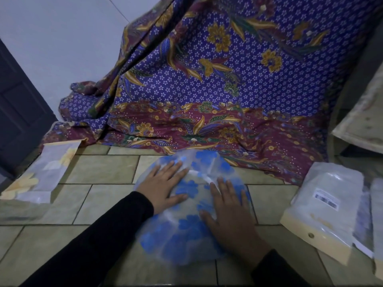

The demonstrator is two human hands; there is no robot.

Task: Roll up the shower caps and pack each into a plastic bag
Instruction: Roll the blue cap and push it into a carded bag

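Observation:
A clear shower cap (192, 206) printed with blue flowers lies spread flat on the tiled floor in the middle of the view. My left hand (163, 183) presses on its upper left part with straight, spread fingers. My right hand (230, 212) lies flat on its right side, fingers pointing away from me. Both hands press the cap down and grip nothing. A plastic bag (41, 172) holding a yellow-flowered cap lies on the floor at the left.
A purple and maroon batik cloth (207, 90) drapes down behind the cap onto the floor. Stacked packs of plastic bags (325, 208) with cream headers lie at the right. A dark door (18, 112) stands at far left. A pale slab (364, 121) leans at the right edge.

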